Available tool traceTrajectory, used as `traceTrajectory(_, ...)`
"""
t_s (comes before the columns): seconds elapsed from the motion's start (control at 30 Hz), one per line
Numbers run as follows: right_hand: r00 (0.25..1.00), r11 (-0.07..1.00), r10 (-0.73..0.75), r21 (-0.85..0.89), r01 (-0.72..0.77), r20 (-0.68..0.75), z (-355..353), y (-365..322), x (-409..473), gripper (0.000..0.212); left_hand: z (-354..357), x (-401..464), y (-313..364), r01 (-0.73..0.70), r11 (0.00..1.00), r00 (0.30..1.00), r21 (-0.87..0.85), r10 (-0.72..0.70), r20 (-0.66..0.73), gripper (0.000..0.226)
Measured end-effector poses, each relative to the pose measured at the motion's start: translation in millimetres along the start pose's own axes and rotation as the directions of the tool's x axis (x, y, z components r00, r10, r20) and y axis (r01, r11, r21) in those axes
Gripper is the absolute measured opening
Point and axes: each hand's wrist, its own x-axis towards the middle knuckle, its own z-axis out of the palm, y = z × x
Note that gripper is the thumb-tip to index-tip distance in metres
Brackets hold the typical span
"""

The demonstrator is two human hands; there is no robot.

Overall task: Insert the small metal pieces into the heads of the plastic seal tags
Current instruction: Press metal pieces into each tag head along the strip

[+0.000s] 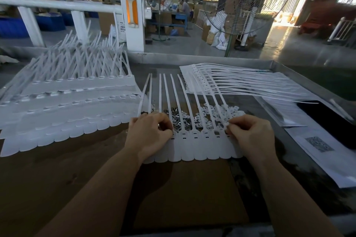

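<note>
- The strip of seal tags [194, 145] lies flat on the bench [57, 179] between the two hands, its flag ends toward the person and its thin tails running away, slightly fanned.
- The long axis of each tag runs near to far; the slotted heads sit in a row just in front of the fingers.
- The left hand [149, 136] has curled fingers pressing at the strip's left heads; whether it pinches a piece cannot be told.
- The right hand [250, 136] pinches something small and white at the rightmost head.
- The metal pieces [178, 119] lie heaped just beyond the heads, under the tails.
- Judged light and springy, the plastic tags are best steadied at the heads; the metal pieces look tiny and slippery, needing a fingertip pinch.
</note>
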Motion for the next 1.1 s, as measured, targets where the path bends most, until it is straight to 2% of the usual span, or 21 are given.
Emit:
traceTrajectory(0.13, 1.0, 1.0, 0.013, 0.024, -0.013, 0.005, -0.6, -0.3, 0.7, 0.006, 0.0, 0.3, 1.9, -0.003, 1.0, 1.0, 0.003, 0.003, -0.003, 0.026)
traceTrajectory(0.3, 1.0, 1.0, -0.009, -0.003, 0.009, 0.022, -0.5, -0.1, 0.6, 0.025, -0.1, -0.2, 1.6, -0.005, 1.0, 1.0, 0.005, 0.005, 0.001, 0.026)
traceTrajectory(0.57, 0.999, 0.997, -0.039, -0.069, 0.037, -0.021, -4.3, -0.1, 1.5, 0.007, 0.8, -0.1, 1.6, -0.005, 1.0, 1.0, -0.001, 0.005, 0.005, 0.026)
traceTrajectory(0.9, 0.993, 0.969, 0.013, -0.246, 0.016, 0.115, -2.9, 4.4, 5.7, 0.006, 1.1, -0.5, 1.5, 0.0, 1.0, 1.0, -0.012, 0.0, 0.007, 0.025)
traceTrajectory(1.1, 0.989, 0.982, 0.045, -0.19, -0.018, 0.141, -5.0, 6.7, 8.5, 0.006, 1.1, -0.1, 2.1, -0.004, 1.0, 1.0, -0.019, 0.004, 0.002, 0.025)
